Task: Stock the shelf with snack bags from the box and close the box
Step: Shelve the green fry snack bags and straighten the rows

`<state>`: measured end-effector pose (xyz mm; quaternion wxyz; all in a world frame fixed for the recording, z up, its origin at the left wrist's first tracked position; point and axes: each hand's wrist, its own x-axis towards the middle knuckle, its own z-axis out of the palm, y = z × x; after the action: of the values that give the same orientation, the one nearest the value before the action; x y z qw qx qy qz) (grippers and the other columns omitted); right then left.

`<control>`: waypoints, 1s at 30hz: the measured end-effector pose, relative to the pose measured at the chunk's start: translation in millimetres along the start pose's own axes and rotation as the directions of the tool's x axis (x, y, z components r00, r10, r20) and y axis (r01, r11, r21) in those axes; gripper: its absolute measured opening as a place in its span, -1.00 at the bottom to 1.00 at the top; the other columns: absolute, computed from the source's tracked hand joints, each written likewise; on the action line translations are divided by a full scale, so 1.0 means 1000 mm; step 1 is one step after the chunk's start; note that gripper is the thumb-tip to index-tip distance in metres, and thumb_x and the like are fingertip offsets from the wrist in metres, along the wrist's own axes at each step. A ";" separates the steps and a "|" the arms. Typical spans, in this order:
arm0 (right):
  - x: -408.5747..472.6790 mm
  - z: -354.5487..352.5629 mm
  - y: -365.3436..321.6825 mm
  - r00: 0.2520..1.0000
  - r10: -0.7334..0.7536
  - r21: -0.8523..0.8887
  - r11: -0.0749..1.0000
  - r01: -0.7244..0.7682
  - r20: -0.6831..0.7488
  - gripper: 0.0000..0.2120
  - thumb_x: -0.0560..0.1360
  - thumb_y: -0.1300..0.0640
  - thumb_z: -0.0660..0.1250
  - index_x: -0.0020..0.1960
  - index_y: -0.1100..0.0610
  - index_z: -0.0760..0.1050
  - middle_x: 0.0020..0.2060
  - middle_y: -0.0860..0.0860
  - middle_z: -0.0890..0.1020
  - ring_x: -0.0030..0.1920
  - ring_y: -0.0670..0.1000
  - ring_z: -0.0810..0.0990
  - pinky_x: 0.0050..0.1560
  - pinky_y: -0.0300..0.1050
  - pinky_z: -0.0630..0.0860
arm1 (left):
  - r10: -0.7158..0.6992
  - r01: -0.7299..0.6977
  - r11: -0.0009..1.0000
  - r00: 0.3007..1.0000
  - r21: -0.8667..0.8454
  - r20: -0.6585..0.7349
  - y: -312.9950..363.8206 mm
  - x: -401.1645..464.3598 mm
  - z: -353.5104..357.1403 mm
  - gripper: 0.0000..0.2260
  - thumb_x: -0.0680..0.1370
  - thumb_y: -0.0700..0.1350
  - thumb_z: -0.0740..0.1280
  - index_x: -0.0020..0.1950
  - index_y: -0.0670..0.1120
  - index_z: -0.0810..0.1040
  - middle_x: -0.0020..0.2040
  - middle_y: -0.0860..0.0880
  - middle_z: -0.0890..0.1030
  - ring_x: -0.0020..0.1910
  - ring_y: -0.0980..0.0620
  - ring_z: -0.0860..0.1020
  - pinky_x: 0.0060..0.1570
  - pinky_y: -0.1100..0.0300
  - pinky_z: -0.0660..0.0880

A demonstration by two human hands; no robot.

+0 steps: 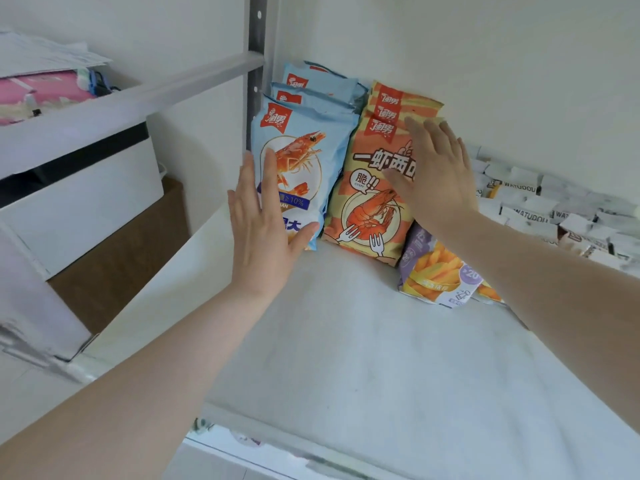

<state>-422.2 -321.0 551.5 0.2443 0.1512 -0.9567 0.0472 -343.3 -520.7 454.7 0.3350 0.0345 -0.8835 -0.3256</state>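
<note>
Several blue shrimp snack bags point(304, 147) stand in a row at the back left of the white shelf point(346, 341). Beside them stands a row of orange shrimp snack bags point(367, 202). A purple bag with fries on it point(433, 271) lies flat to their right. My left hand point(263, 230) has straight fingers laid flat against the front blue bag. My right hand point(440, 178) presses flat on the front orange bag. The box is not in view.
A heap of small white wrapped packets point(554, 209) fills the shelf's back right. A metal upright point(256, 46) stands at the shelf's left back corner. Left of the shelf sit a white unit point(79, 209), a brown cardboard surface point(117, 261) and pink items point(41, 91) with papers.
</note>
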 end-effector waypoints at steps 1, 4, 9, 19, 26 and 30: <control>-0.008 -0.005 -0.001 1.000 -0.020 0.016 1.000 0.021 -0.016 -0.35 0.57 -0.09 0.28 0.57 0.06 0.15 0.52 0.12 0.27 0.55 0.16 0.14 0.55 0.13 0.06 | 0.037 -0.037 0.999 0.999 0.017 -0.002 0.007 -0.004 -0.007 -0.14 0.44 0.11 0.41 0.57 -0.08 0.00 0.55 -0.17 0.06 0.50 -0.15 0.11 0.43 -0.16 0.22; -0.038 -0.026 -0.003 0.999 -0.031 0.061 0.998 0.033 -0.030 -0.41 0.56 -0.04 0.32 0.52 0.09 0.27 0.43 0.12 0.39 0.47 0.17 0.27 0.48 0.12 0.22 | 0.129 -0.131 0.988 0.991 0.078 0.030 0.030 -0.017 -0.025 -0.27 0.46 0.06 0.42 0.52 -0.10 0.18 0.47 -0.15 0.27 0.40 -0.15 0.28 0.37 -0.01 0.30; -0.112 -0.077 0.003 0.998 0.021 0.061 0.998 -0.025 0.059 -0.45 0.53 0.01 0.35 0.47 0.11 0.32 0.38 0.12 0.43 0.39 0.20 0.35 0.34 0.11 0.34 | 0.181 -0.186 0.980 0.981 0.068 0.073 0.087 -0.047 -0.063 -0.56 0.47 -0.09 0.40 0.33 -0.12 0.46 0.22 -0.12 0.52 0.17 -0.17 0.47 0.12 0.03 0.41; -0.382 -0.198 0.034 0.925 0.149 0.008 0.987 -0.162 0.348 -0.48 0.54 0.01 0.33 0.47 0.07 0.33 0.35 0.06 0.44 0.37 0.14 0.36 0.32 0.01 0.31 | 0.243 -0.374 0.914 0.814 0.156 0.527 0.226 -0.244 -0.144 -0.51 0.44 -0.14 0.40 0.38 -0.07 0.44 0.22 -0.07 0.55 0.18 -0.15 0.50 0.12 0.03 0.42; -0.580 -0.255 0.064 0.741 0.433 -0.144 0.895 -0.423 0.513 -0.47 0.54 -0.06 0.29 0.46 0.04 0.30 0.34 0.04 0.44 0.36 0.12 0.36 0.30 -0.01 0.33 | 0.173 -0.358 0.927 0.669 0.110 0.723 0.294 -0.396 -0.167 -0.45 0.48 -0.05 0.37 0.45 -0.03 0.33 0.28 -0.03 0.49 0.25 -0.08 0.45 0.20 0.10 0.36; -0.674 -0.279 0.069 0.616 0.558 -0.222 0.814 -0.537 0.556 -0.47 0.54 -0.08 0.28 0.46 0.03 0.29 0.33 0.04 0.44 0.38 0.12 0.35 0.34 -0.02 0.30 | 0.227 -0.422 0.906 0.533 0.023 0.815 0.319 -0.469 -0.171 -0.41 0.50 0.00 0.34 0.50 0.00 0.23 0.37 0.01 0.43 0.33 -0.03 0.39 0.28 0.13 0.33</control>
<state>245.3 -30.4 469.7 -0.0935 -0.1450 -0.9836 0.0533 174.2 -234.0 474.7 -0.0457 -0.2436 -0.9588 -0.1391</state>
